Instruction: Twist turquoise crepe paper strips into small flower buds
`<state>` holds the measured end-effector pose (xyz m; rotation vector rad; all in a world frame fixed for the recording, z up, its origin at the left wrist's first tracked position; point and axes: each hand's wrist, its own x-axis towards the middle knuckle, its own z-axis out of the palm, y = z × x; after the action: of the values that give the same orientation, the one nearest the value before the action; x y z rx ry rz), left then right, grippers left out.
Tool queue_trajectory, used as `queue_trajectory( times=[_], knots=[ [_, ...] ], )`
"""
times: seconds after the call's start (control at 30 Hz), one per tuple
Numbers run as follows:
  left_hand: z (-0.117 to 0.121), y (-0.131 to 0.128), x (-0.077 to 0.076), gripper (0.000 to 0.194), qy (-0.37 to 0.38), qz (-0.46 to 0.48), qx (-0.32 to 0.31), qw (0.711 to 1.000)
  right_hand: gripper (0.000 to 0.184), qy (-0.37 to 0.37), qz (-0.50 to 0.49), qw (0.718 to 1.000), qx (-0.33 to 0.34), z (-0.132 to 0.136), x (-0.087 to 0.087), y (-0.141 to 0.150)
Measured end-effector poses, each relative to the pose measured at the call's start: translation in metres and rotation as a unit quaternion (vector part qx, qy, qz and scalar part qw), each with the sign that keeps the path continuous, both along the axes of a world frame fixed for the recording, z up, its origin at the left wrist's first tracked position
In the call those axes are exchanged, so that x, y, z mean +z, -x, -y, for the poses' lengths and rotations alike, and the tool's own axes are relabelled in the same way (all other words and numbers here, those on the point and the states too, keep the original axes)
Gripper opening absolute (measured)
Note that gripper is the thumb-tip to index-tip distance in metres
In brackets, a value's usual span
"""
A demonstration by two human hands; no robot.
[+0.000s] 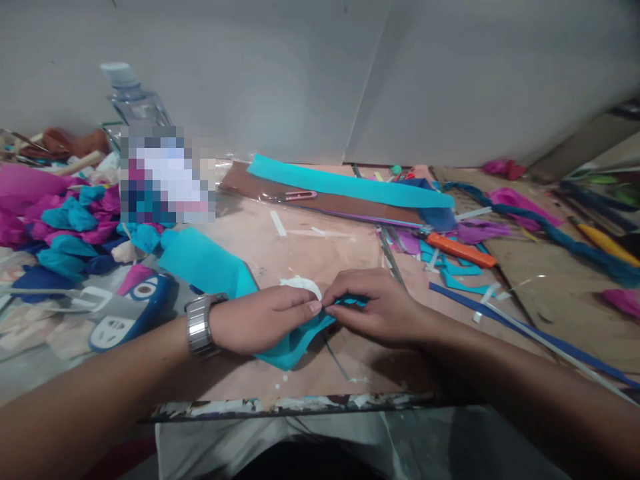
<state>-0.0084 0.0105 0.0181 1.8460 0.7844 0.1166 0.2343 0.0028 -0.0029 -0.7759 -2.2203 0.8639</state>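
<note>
**Two hands pinch a turquoise strip over the tabletop's front half**

The turquoise strip [207, 260] lies across the tabletop [320, 253], between its middle and its front edge. It looks thin, matte and soft like paper, flat and broad toward the left, bunched into narrow folds between the hands; the left hand [263, 320] covers its middle. That hand grips the strip, thumb stretched toward the right, its other fingers mostly hidden. The right hand [375, 307] pinches the folded end between thumb and bent forefinger, its remaining fingers curled out of sight. The fingertips of both hands nearly meet, and both forearms slant in from the lower corners, cut off by the view. A banded metal watch [200, 325] circles the left wrist.

Just behind the left thumb shows a curved white piece [303, 285], partly covered; what it is cannot be told. Toward the back edge, a flat turquoise sheet [350, 183] rests on brown sheets [235, 179] in glossy clear wrapping. An orange cutter [460, 250] lies toward the right edge. At back left, coarse pixels mask the lower part of a clear bottle [137, 103].
</note>
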Motion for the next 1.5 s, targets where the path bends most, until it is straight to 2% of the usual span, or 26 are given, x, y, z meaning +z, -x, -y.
queue_trajectory(
  times=[0.2, 0.57, 0.83, 1.03, 1.5],
  knots=[
    [0.0005, 0.0002, -0.0058, 0.043, -0.002, 0.021, 0.012, 1.0, 0.007, -0.019, -0.005, 1.0, 0.008, -0.0006, -0.0025, -0.0007],
    [0.001, -0.0014, -0.0046, 0.039, 0.017, 0.039, 0.027, 0.999, 0.006, -0.018, -0.001, 1.0, 0.002, -0.0001, -0.0021, -0.0006],
    [0.0007, -0.0033, -0.0041, 0.037, 0.005, 0.046, 0.04, 0.998, 0.008, -0.032, 0.005, 0.999, 0.005, 0.0001, -0.0036, -0.0003],
    [0.0003, -0.0046, -0.0017, 0.032, 0.016, 0.026, 0.04, 0.999, 0.008, -0.038, 0.006, 0.999, 0.01, -0.0009, -0.0063, -0.0007],
    [0.0057, -0.0067, 0.0037, 0.026, -0.117, -0.023, 0.058, 0.991, 0.009, -0.03, 0.021, 0.999, -0.003, -0.0007, -0.0042, -0.0018]
  ],
)
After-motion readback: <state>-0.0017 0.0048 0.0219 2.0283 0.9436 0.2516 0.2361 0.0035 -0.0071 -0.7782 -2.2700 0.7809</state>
